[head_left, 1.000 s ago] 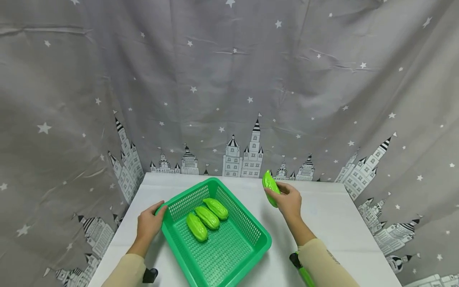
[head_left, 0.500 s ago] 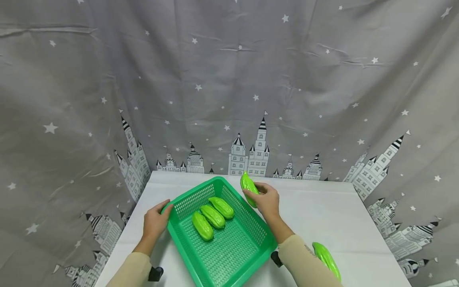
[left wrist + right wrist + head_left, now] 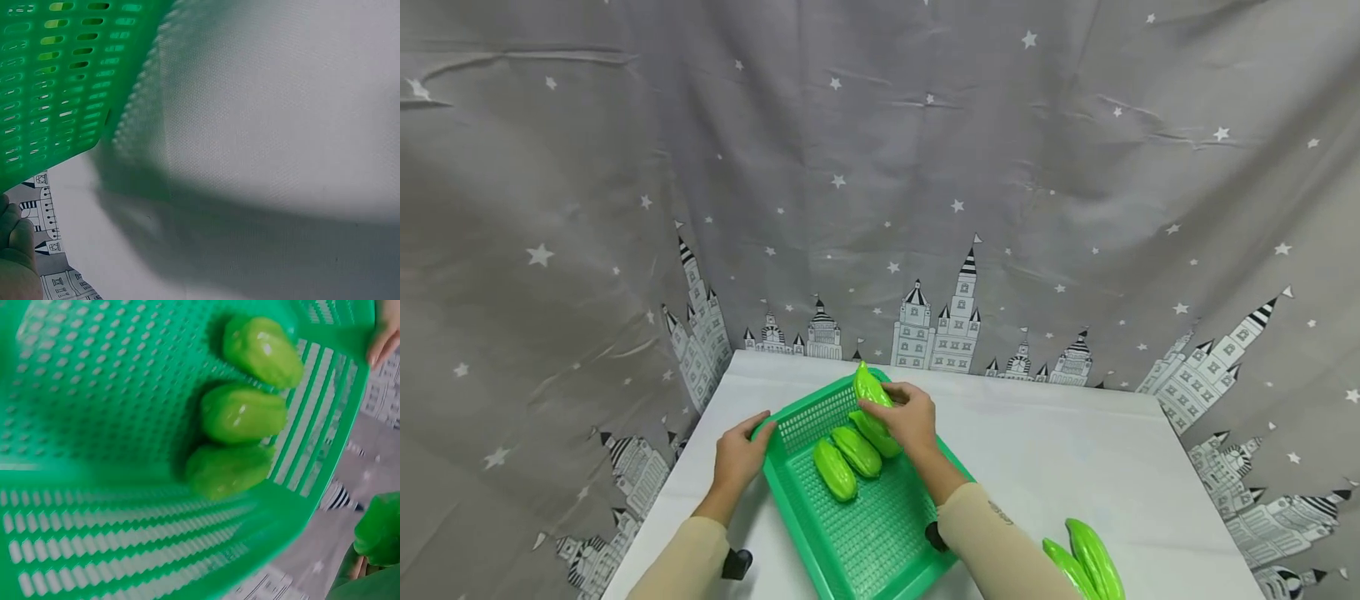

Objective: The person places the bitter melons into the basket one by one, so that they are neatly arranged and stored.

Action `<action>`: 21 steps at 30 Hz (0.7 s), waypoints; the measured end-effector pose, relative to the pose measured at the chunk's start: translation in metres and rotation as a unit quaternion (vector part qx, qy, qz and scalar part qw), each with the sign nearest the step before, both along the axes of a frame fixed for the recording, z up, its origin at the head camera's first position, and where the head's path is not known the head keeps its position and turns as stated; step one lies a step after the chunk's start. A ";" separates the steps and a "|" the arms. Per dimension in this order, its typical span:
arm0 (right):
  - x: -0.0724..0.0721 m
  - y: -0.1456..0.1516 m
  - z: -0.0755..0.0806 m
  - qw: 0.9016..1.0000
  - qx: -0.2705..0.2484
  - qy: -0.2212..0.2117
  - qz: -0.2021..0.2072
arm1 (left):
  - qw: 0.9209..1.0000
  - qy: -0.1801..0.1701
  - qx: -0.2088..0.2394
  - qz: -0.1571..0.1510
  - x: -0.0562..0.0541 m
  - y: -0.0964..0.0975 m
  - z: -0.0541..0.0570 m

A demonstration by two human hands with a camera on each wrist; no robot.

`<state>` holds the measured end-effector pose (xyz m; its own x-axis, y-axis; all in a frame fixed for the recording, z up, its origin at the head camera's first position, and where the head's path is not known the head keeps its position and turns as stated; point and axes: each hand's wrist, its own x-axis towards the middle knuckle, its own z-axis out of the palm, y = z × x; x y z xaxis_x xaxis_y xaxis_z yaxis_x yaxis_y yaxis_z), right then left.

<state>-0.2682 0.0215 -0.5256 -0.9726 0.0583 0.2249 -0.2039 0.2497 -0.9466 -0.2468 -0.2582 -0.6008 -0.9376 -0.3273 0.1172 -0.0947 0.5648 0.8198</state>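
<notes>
My left hand (image 3: 740, 457) grips the left corner of a green plastic basket (image 3: 793, 527) by its rim. In the basket, three glossy light-green, ridged, gourd-shaped vegetables lie side by side: a left one (image 3: 835, 471), a middle one (image 3: 857, 451) and a right one (image 3: 880, 440), partly covered by my right hand. Over the basket's far right side, my right hand (image 3: 913, 419) holds a similar green gourd-shaped vegetable (image 3: 870, 385), its pointed tip upward. The right wrist view shows the held gourd-shaped vegetable (image 3: 380, 530) beyond the basket's slotted wall.
Two long green curved vegetables (image 3: 1096, 560) lie together on the white table (image 3: 1045, 450) right of the basket, by my right sleeve. Behind the table hangs a grey curtain (image 3: 880, 167) printed with stars and castles.
My right hand has carried the gourd-shaped vegetable left, from above the table to over the basket. My left hand keeps its grip. The two curved vegetables at right have come into fuller view.
</notes>
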 end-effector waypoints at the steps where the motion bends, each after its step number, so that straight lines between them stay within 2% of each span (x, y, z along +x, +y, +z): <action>1: 0.000 -0.005 0.000 1.000 0.002 -0.001 0.006 | 1.000 0.001 0.001 -0.001 -0.001 0.001 0.000; 9: 0.003 -0.038 0.000 0.998 0.014 -0.027 0.048 | 1.000 0.001 0.003 0.003 -0.002 0.004 -0.002; 16: 0.006 -0.052 -0.005 0.998 0.017 -0.031 0.053 | 1.000 0.005 0.002 0.003 -0.001 0.003 0.002; 21: 0.011 -0.061 -0.014 0.997 0.025 -0.045 0.056 | 1.000 0.003 0.005 0.007 0.001 0.002 0.004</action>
<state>-0.2569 -0.0397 -0.5399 -0.9887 -0.0607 0.1372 -0.1487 0.2782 -0.9489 -0.2460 -0.2565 -0.5972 -0.9324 -0.3410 0.1202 -0.0969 0.5560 0.8255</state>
